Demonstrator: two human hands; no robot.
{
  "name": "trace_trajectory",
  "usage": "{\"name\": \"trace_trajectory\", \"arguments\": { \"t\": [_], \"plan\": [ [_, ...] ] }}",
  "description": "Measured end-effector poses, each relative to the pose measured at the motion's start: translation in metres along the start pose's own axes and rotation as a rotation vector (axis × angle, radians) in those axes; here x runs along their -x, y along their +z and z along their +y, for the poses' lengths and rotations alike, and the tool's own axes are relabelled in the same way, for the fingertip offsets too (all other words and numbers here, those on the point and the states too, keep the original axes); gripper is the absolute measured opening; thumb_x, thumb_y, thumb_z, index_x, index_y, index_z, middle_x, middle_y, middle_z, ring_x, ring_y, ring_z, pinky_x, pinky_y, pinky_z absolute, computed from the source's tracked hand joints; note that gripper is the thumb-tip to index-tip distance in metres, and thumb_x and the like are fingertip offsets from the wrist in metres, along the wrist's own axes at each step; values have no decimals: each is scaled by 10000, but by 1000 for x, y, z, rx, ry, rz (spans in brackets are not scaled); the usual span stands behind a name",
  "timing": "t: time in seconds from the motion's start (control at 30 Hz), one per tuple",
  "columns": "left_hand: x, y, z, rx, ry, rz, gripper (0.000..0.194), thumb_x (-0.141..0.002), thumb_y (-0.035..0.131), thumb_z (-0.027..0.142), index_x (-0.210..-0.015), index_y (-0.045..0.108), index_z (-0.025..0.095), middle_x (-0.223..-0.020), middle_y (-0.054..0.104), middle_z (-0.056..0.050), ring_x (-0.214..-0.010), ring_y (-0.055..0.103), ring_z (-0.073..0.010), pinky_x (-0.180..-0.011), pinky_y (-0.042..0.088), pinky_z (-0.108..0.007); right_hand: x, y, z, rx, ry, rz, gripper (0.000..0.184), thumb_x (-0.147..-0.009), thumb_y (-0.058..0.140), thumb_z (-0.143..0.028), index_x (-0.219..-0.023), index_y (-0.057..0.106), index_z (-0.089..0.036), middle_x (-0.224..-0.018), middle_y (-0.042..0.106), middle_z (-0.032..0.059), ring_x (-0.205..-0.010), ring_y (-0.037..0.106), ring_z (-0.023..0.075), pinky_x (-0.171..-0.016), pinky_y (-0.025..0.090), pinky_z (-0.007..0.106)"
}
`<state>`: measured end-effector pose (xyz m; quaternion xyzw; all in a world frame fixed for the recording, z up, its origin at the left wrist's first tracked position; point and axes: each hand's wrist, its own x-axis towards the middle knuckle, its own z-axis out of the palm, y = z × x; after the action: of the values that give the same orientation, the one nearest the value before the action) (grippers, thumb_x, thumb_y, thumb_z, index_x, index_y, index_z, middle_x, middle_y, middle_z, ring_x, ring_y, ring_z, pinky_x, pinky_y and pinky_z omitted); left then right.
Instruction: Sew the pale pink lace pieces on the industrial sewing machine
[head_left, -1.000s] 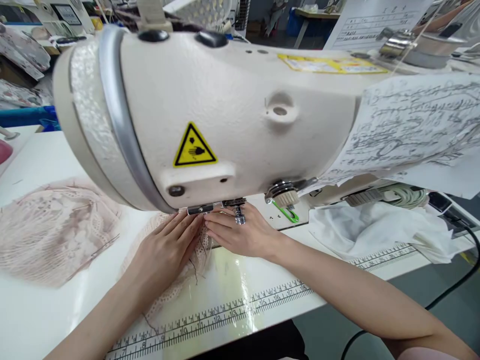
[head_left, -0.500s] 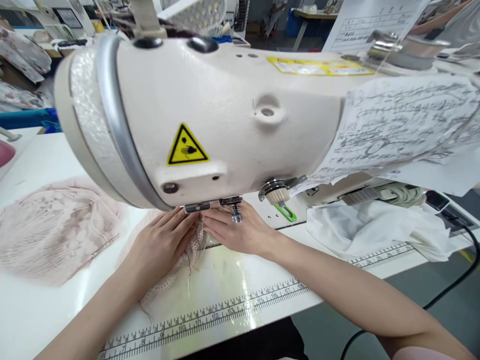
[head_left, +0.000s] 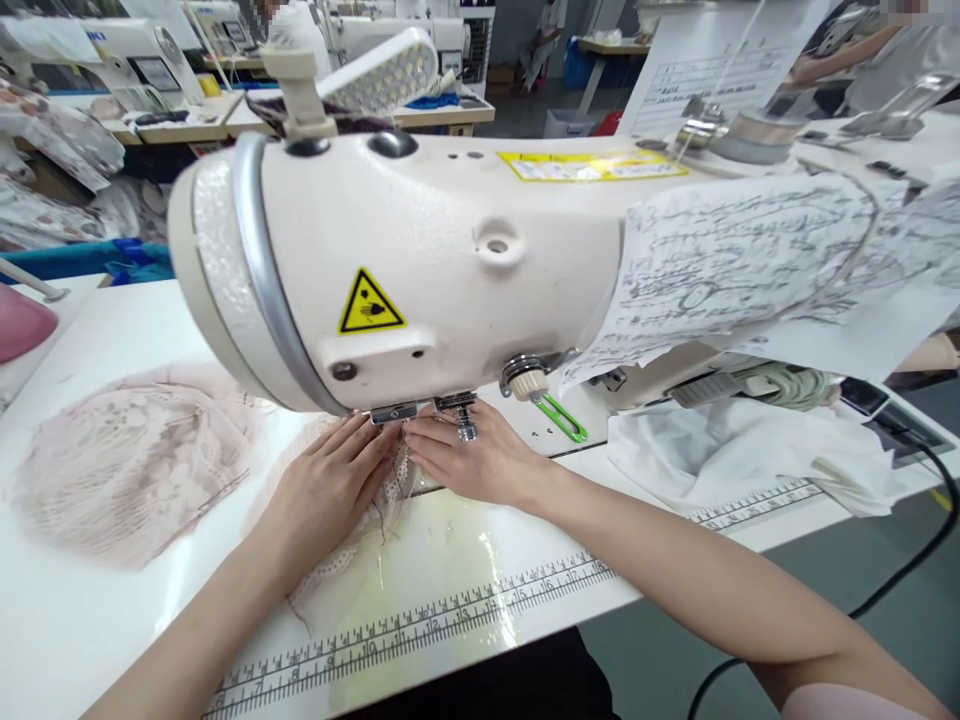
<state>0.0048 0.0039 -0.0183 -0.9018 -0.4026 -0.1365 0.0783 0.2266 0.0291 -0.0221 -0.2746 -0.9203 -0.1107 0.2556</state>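
Observation:
Pale pink lace fabric (head_left: 347, 562) with a scalloped edge and loose dark threads lies under the head of a white sewing machine (head_left: 442, 250). My left hand (head_left: 336, 480) rests flat on this lace, fingers stretched towards the needle area. From the other side my right hand (head_left: 480, 455) reaches in, its fingers extended over the lace edge close to my left fingertips. The machine head hides the needle and some of my fingertips; the right thumb is also out of sight. Another pale pink lace piece (head_left: 135, 465) is spread on the table to the left.
A ruler strip (head_left: 420, 625) runs along the table's front edge. White cloth (head_left: 742, 455) lies to the right, near a coiled cable (head_left: 795, 385). Handwritten paper (head_left: 735, 260) hangs on the machine arm. A green looped piece (head_left: 561, 418) sits behind my right hand. People work farther back.
The camera view has shifted, so the machine head appears lower and more of the room behind shows. Both hands stay in nearly the same place on the lace.

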Motion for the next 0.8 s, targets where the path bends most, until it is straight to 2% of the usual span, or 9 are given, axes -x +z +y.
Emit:
{"name": "trace_trajectory", "arguments": {
  "t": [0.17,0.27,0.33,0.47,0.57,0.67,0.73,0.8],
  "plan": [
    [1,0,0,-5,-27,15,437,-997,354,363,-1310,559,138,-1288,621,-111,-1182,592,-272,-982,527,-436,1,3,-1,8,1,11,223,-956,487,-237,-991,697,-173,-1046,728,16,-840,635,151,-922,420,356],
    [1,-2,0,-29,-13,59,419,-991,368,364,-1293,579,164,-1263,640,-97,-1135,622,-258,-957,538,-411,1,4,-3,18,34,-22,241,-949,505,-286,-1045,688,-162,-935,746,39,-745,628,156,-939,420,384],
    [-1,-6,2,-74,18,105,404,-986,382,359,-1269,597,167,-1232,659,-91,-1090,644,-253,-946,534,-409,1,4,-4,20,40,-18,240,-942,512,-281,-1054,685,-158,-933,745,50,-772,634,165,-942,423,388],
    [-9,-28,12,-185,64,188,321,-968,434,289,-1177,641,159,-1152,698,-82,-1004,667,-245,-865,524,-406,0,0,-4,26,5,-14,226,-936,475,-208,-1008,685,-168,-1003,730,58,-841,633,171,-933,430,384],
    [-5,-50,20,-194,114,191,236,-950,474,242,-1050,675,168,-1027,732,-52,-872,679,-207,-754,506,-363,0,-5,-6,-31,-43,-74,237,-935,441,-187,-993,671,-182,-1099,702,45,-910,629,169,-920,428,374],
    [21,-65,21,-158,250,157,242,-923,542,345,-1017,683,173,-1008,736,-46,-859,675,-201,-747,496,-343,0,-10,-7,-98,-72,-130,220,-903,451,-164,-1009,644,-173,-1097,694,31,-938,627,175,-936,411,378],
    [51,-68,19,-175,325,89,359,-885,570,475,-1084,679,197,-1139,706,-55,-964,668,-230,-790,507,-348,0,-12,-7,-124,-90,-142,232,-880,444,-124,-1018,627,-164,-1075,694,20,-936,625,173,-958,393,380],
    [83,-65,17,-247,389,32,401,-853,600,497,-1145,667,231,-1215,675,-31,-979,671,-211,-766,526,-304,0,-13,-7,-137,-102,-150,248,-878,426,-93,-1024,615,-162,-1054,694,16,-931,620,165,-972,379,377]
  ]
}}
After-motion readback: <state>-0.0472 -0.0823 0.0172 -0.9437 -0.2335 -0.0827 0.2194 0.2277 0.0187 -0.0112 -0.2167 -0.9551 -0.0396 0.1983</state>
